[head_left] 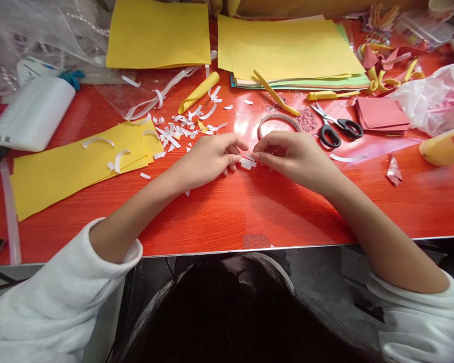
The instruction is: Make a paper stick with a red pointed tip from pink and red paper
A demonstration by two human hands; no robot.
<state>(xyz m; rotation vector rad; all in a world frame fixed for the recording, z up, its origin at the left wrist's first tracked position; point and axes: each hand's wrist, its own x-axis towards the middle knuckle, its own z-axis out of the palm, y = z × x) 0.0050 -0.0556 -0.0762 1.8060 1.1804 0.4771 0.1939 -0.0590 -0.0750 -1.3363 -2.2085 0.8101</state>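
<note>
Over the middle of the red table, my left hand (211, 157) is closed, its thumb against the curled fingers and the index finger reaching forward. What it holds, if anything, is hidden. Facing it, my right hand (297, 157) pinches a small piece of white paper between thumb and fingertips. Small white paper pieces (247, 163) lie between the two sets of fingertips. Just behind my right hand is a roll of tape (263, 125), partly covered by it. A pile of white paper scraps (181, 126) lies beyond my left hand.
Black-handled scissors (335, 125) lie to the right, beside red paper squares (381, 114). Yellow sheets (159, 35) and a coloured paper stack (287, 50) stand at the back. Yellow strips (75, 169) and a white power bank (34, 111) are on the left. The table's front edge runs below my forearms.
</note>
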